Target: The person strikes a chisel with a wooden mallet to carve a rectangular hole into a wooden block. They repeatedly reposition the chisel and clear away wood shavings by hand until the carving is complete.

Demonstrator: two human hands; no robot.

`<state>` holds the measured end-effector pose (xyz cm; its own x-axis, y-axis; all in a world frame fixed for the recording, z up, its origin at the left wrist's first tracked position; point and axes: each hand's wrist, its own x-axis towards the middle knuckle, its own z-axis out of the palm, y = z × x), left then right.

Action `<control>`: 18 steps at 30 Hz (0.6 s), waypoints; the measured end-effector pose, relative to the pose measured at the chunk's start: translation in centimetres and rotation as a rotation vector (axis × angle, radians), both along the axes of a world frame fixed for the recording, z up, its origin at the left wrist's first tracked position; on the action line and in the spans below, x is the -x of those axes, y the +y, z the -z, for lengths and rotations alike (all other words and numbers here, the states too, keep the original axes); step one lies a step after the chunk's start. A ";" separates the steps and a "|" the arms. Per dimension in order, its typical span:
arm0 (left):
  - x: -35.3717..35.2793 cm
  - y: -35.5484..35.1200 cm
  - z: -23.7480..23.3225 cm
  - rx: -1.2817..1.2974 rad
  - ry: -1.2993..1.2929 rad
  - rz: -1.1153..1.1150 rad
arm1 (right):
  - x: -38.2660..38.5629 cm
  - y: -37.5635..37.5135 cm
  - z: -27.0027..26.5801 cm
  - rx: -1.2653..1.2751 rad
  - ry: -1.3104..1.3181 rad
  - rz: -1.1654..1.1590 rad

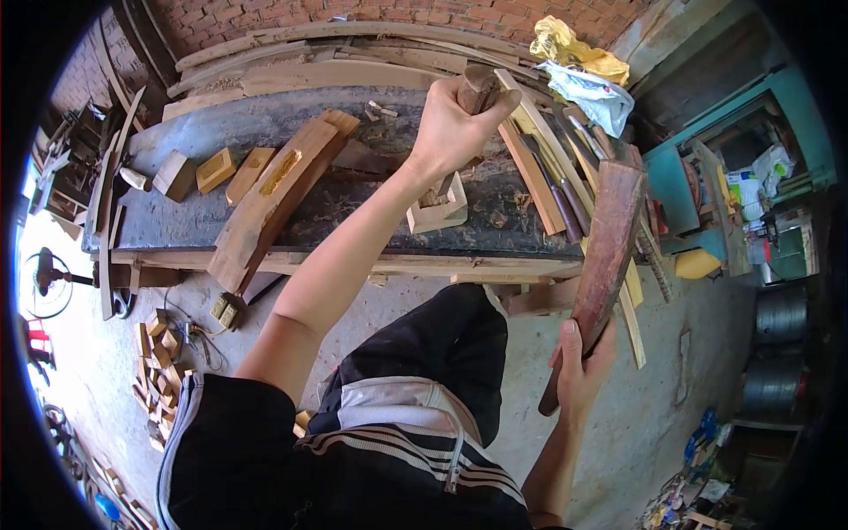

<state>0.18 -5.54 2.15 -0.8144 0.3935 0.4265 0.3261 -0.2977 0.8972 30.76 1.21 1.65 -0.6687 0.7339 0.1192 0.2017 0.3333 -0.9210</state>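
My left hand [455,128] is wrapped round the wooden handle of a chisel [480,87], held upright over the bench. Its blade points down to a small pale wood block [442,218] with a hollow cut in it; the forearm partly hides where they meet. Lower right, my right hand [583,362] grips the narrow end of a heavy reddish-brown wooden mallet [609,234], tilted with its thick end up. Left of my forearm lies a long wood piece [287,181] with a slot cut through its face.
The dark workbench [177,225] bears small wood blocks [215,170] at left and more chisels [556,185] beside wood strips at right. Plastic bags [587,93] lie at the back right. Offcuts [159,371] are heaped on the floor. A fan [46,272] stands far left.
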 end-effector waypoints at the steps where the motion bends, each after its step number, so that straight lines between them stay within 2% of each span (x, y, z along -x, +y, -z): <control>1: 0.0 -0.1 -0.2 0.043 0.001 0.008 | 0.0 0.0 0.0 0.002 -0.002 -0.001; 6: 0.0 0.7 1.4 0.110 0.047 0.009 | 0.5 0.0 0.4 0.038 0.011 0.003; 12: -0.7 0.4 1.2 0.183 -0.033 0.102 | 1.8 0.1 0.0 0.046 0.006 -0.044; 13: -1.1 0.6 1.2 0.146 0.012 0.114 | 2.4 0.2 -0.4 0.051 0.005 -0.049; 15: -2.0 1.1 1.5 0.140 0.117 0.145 | 4.1 -0.2 -2.3 -0.185 0.145 0.045; 16: -2.6 1.5 1.7 0.125 0.180 0.148 | 3.9 0.5 -2.5 -0.081 0.156 0.024; 17: -3.3 1.8 1.9 0.109 0.244 0.150 | 4.4 0.9 -2.7 -0.079 0.155 0.019; 18: -3.9 1.8 2.0 0.146 0.297 0.203 | 5.1 1.3 -3.1 -0.152 0.275 -0.034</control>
<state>4.12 -3.74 0.19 -0.5633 0.6078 0.5598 0.5259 -0.2589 0.8102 25.62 2.54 4.80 -0.6199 0.6719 0.4054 -0.0611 0.4737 -0.8786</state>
